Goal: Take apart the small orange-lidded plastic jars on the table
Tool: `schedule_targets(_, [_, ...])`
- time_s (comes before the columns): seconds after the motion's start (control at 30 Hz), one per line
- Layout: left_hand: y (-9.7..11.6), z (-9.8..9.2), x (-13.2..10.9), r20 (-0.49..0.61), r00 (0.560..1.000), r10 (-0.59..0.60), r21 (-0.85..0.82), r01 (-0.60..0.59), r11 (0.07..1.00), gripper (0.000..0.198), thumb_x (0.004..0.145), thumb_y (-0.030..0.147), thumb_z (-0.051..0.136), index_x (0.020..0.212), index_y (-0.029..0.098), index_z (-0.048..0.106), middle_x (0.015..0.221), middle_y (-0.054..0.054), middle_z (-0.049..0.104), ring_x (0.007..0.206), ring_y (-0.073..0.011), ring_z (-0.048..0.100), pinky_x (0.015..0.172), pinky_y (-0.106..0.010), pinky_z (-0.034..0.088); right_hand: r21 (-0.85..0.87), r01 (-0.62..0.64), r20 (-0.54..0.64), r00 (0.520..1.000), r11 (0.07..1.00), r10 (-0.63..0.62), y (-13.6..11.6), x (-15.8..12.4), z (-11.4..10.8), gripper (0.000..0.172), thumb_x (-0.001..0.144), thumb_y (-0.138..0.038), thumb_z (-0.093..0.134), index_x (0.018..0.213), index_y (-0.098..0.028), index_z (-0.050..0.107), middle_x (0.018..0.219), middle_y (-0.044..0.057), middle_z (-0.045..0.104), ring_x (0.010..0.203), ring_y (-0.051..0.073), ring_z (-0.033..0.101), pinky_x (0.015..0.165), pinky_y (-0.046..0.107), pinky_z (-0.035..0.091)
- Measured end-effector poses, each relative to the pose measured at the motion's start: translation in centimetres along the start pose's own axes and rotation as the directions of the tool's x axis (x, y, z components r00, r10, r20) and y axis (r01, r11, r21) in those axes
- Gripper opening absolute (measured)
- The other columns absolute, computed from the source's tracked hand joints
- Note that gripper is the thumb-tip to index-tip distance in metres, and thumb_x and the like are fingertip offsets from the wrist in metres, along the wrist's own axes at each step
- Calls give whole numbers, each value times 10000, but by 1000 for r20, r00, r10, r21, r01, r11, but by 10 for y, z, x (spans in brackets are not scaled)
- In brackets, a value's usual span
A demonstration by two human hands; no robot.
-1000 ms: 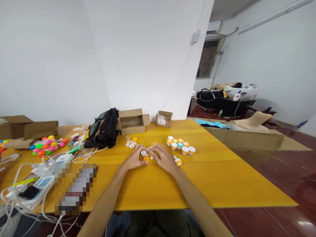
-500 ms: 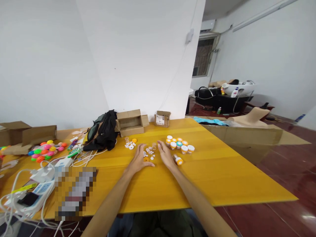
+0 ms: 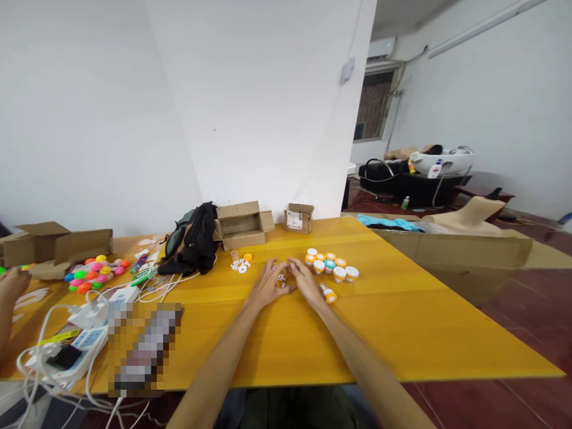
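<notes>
My left hand (image 3: 267,286) and my right hand (image 3: 305,277) lie on the yellow table (image 3: 402,333), close together, fingers stretched out. Between them sit small white pieces (image 3: 281,277), partly hidden by the fingers. Neither hand visibly holds anything. Just right of my right hand a small jar with an orange lid (image 3: 328,294) lies on its side. Behind it stands a cluster of small jars (image 3: 331,266) with white, orange and teal lids. More white pieces and an orange lid (image 3: 241,264) lie to the left of my left hand.
An open cardboard box (image 3: 241,223), a smaller box (image 3: 298,217) and a black bag (image 3: 194,238) stand at the table's far edge. Colourful balls (image 3: 93,271), power strips and cables (image 3: 75,345) fill the left. Another person's hand (image 3: 11,286) shows at the left edge. A large cardboard box (image 3: 447,250) adjoins on the right.
My hands have closed in towards each other around the small white pieces. The view has shifted a little, and another person's hand has come in at the left edge.
</notes>
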State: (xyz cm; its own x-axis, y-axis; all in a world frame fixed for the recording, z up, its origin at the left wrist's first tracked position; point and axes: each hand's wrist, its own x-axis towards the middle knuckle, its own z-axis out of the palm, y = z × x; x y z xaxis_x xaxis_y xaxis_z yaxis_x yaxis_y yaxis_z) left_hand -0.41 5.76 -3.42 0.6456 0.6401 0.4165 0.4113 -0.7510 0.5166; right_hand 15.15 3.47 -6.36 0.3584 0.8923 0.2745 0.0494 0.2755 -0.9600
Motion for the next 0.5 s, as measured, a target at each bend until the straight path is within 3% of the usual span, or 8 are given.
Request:
schedule_targets(0.17, [3,-3,6,64,998,24,125,-32,992,516,850,317,664,1348,339,531,1295,-70,504,1203,-270,464,1064,-470,418,133,-44,-74,996,990,54,-4,-2,0,347,784,-485,575,1008,-241,679,1095,79,742,1144,276,632,1039,456,454])
schedule_targets(0.5, [-4,3,16,44,998,46,289,-56,956,284,919,298,537,1191,288,619,1162,-64,564,1095,-248,479,1029,-453,419,84,-21,-144,989,996,33,-8,-6,3,305,772,-450,551,949,-237,679,1025,83,759,1112,287,642,1001,449,477])
